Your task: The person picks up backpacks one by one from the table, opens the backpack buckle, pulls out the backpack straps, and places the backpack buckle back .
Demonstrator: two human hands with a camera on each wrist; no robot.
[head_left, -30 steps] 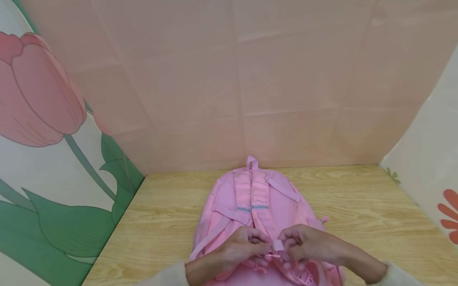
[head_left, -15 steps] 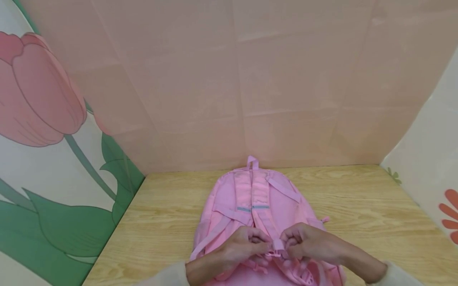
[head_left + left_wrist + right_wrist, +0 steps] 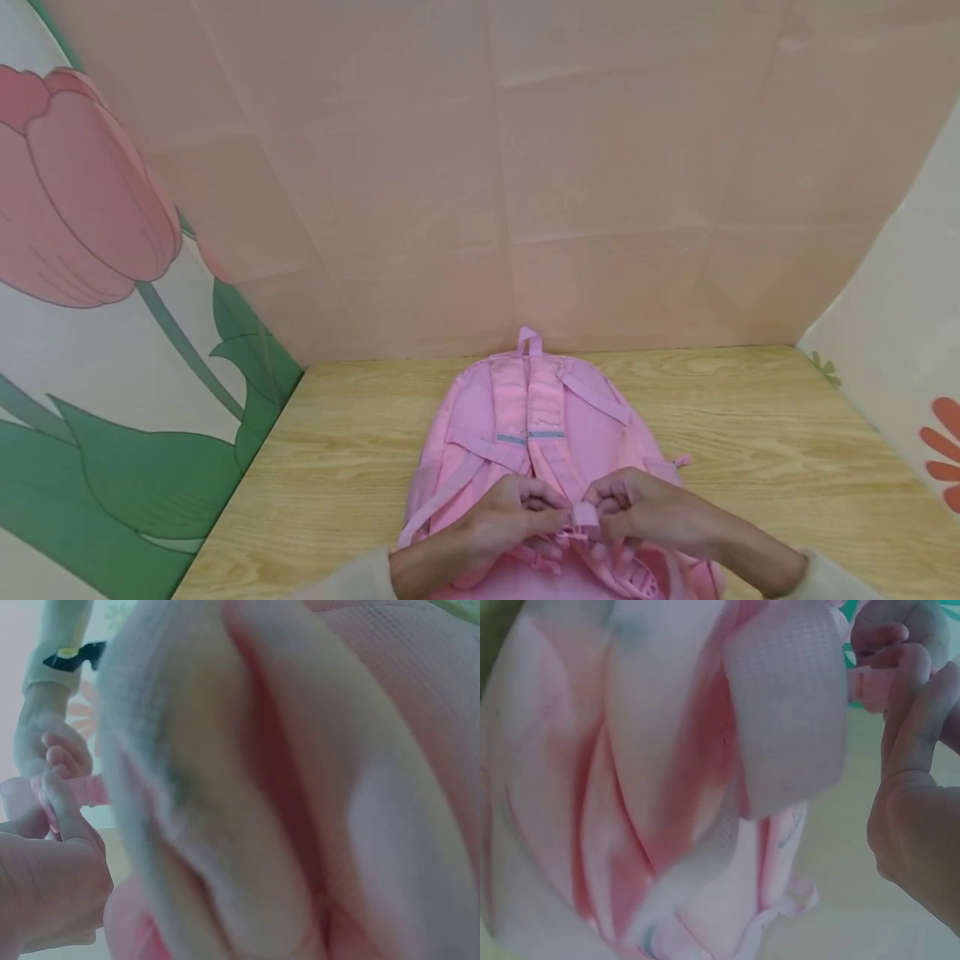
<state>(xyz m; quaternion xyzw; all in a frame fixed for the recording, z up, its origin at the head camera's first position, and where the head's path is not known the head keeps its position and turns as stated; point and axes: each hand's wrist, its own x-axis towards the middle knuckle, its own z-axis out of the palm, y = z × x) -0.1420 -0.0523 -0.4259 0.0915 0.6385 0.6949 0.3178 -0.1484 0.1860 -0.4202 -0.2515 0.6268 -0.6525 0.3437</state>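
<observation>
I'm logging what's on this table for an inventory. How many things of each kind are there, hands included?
Backpack: 1
Hands: 2, the left hand and the right hand, both pinching a strap buckle
Table: 1
Total: 4

Backpack (image 3: 525, 417) bottom cut off by head view's lower edge. Both wrist views blurred, fabric fills frame. Small pink strap piece (image 3: 583, 517) between hands mostly covered by fingers (image 3: 543, 500); can't tell buckle or webbing.
</observation>
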